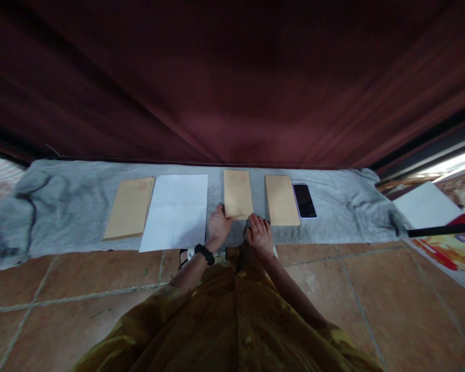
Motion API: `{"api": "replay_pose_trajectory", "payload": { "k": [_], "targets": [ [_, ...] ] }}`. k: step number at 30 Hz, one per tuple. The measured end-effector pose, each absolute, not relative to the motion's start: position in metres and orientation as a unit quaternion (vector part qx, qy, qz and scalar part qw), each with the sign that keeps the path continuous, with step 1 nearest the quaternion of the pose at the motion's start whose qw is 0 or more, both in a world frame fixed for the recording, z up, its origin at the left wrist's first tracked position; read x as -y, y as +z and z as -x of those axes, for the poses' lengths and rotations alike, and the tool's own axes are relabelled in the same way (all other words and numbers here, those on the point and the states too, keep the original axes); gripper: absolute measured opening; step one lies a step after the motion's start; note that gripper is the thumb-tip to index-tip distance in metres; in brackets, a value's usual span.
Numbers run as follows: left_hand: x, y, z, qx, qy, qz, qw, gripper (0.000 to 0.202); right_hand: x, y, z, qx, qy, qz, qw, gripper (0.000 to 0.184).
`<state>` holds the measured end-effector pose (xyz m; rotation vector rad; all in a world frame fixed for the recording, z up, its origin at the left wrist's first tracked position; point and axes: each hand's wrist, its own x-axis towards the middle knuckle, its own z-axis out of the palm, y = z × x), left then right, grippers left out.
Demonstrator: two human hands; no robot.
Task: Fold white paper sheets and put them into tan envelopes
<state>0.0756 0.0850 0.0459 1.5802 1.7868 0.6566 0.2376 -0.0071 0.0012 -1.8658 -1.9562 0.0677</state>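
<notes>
A brown paper envelope (237, 194) with a small reddish print at its upper right lies before me on the grey cloth. My left hand (219, 226) is closed at its lower left corner, thumb and fingers on the paper. At the lower right corner rests my right hand (260, 235), its fingers stretched out and a fingertip touching the edge. To the right lies a stack of brown envelopes (282, 200). White paper sheets (175, 211) with faint fold creases lie left of my left hand. Beyond them is another stack of brown envelopes (128, 207).
A dark-screened phone (304, 200) lies beside the right stack. The grey cloth (67, 206) covers a narrow surface, with a dark red fabric wall (232, 103) behind it. At far right are a white sheet (427, 205) and a colourful printed package (455, 253). Tiled floor (356, 299) lies below.
</notes>
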Motion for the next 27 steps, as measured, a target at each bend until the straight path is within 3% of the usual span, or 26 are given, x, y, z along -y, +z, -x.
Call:
{"api": "replay_pose_trajectory", "payload": {
  "k": [3, 7, 12, 19, 22, 25, 27],
  "targets": [
    [-0.088, 0.047, -0.075, -0.687, 0.26, -0.566, 0.374, 0.019, 0.007, 0.0, -0.239, 0.709, 0.02, 0.671, 0.216, 0.049],
    [-0.089, 0.048, -0.076, -0.67, 0.28, -0.514, 0.456, 0.024, 0.004, 0.002, -0.238, 0.72, 0.014, 0.658, 0.22, 0.049],
    [-0.08, 0.055, -0.081, -0.63, 0.312, -0.435, 0.562, 0.015, -0.005, 0.01, -0.227, 0.721, 0.022, 0.658, 0.215, 0.048],
    [-0.075, 0.085, -0.089, -0.58, 0.346, -0.395, 0.622, 0.015, -0.022, 0.032, -0.222, 0.689, 0.054, 0.686, 0.227, 0.042],
    [-0.077, 0.1, -0.09, -0.538, 0.366, -0.406, 0.641, 0.026, -0.031, 0.04, -0.223, 0.631, 0.123, 0.692, 0.328, 0.038],
    [-0.078, 0.106, -0.085, -0.523, 0.402, -0.428, 0.617, 0.035, -0.042, 0.043, -0.223, 0.427, 0.289, 0.664, 0.541, 0.026],
    [-0.077, 0.101, -0.079, -0.557, 0.416, -0.432, 0.574, 0.031, -0.046, 0.04, -0.22, 0.304, 0.373, 0.615, 0.625, 0.025]
  ]
}}
